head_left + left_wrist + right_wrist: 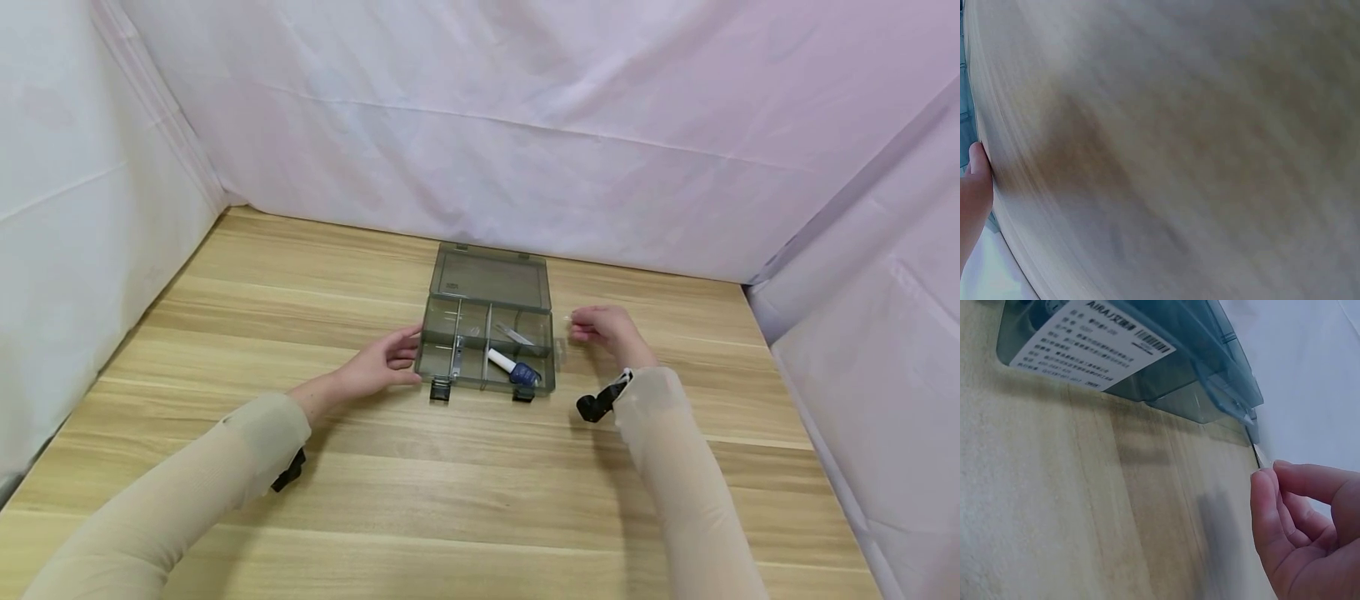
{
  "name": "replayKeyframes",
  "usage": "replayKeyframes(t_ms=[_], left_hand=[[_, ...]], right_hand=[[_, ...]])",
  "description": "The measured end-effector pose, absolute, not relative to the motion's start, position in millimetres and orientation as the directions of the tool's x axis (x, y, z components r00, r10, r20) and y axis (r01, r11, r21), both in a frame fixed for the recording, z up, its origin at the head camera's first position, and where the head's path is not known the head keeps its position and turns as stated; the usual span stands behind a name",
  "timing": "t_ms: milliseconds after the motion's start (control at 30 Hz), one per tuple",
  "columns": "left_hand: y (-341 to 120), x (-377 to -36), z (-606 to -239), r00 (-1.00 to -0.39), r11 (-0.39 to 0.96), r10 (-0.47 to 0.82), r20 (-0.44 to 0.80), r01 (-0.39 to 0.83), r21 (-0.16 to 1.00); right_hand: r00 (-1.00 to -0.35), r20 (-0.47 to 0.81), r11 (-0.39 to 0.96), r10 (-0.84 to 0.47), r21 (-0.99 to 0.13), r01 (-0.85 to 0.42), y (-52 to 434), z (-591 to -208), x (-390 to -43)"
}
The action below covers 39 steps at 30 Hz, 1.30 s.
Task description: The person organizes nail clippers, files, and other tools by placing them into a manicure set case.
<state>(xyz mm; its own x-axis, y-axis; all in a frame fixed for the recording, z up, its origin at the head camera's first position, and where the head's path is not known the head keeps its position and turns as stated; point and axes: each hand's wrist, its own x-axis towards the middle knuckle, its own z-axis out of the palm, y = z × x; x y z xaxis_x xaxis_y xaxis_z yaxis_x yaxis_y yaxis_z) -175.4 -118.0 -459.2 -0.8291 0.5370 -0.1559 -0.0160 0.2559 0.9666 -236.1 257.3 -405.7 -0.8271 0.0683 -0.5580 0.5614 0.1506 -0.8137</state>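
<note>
A smoky see-through compartment box [486, 384] lies on the table with its lid [491, 279] tipped back. Inside, a dark blue nail polish bottle [525, 375] with a white cap leans in the front right part. Behind it is a slim pale object [514, 335], and a thin silvery piece [457, 357] lies further left. My left hand [375, 362] touches the box's left side, fingers extended. Beside the box's right side, apart from it, my right hand [606, 327] pinches a small whitish pointed piece [1262, 455] between thumb and forefinger; its kind is unclear.
The box stands on a wood-grain table [450, 492], near a white cloth wall [480, 150] at the back. More cloth hangs on both sides. Two black latches [440, 390] stick out from the box's front. A printed label [1094, 344] covers part of its right side.
</note>
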Motion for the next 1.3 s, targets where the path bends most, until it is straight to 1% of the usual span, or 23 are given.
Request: replayKeyframes(t_ms=[400,667,933,1167,1300], left_hand=[[-119,-177,-456,-0.83,0.256,0.533,-0.164,-0.026,0.966],[-119,-178,-457,-0.833,0.253,0.53,-0.159,-0.024,0.967],[-119,-178,-459,-0.839,0.24,0.526,-0.138,-0.009,0.971],[-118,-178,-461,-0.841,0.238,0.523,-0.135,-0.007,0.971],[-117,-178,-461,-0.84,0.235,0.525,-0.139,-0.014,0.972]], right_hand=[[-0.869,-0.495,0.16,-0.015,-0.859,0.487,249,-392,-238],[-0.864,-0.5,0.152,-0.053,-0.859,0.488,237,-389,-239],[-0.858,-0.503,0.191,-0.099,-0.856,0.48,219,-385,-240],[-0.861,-0.496,0.26,-0.118,-0.852,0.455,204,-381,-238],[-0.861,-0.492,0.263,-0.127,-0.854,0.449,198,-380,-238]])
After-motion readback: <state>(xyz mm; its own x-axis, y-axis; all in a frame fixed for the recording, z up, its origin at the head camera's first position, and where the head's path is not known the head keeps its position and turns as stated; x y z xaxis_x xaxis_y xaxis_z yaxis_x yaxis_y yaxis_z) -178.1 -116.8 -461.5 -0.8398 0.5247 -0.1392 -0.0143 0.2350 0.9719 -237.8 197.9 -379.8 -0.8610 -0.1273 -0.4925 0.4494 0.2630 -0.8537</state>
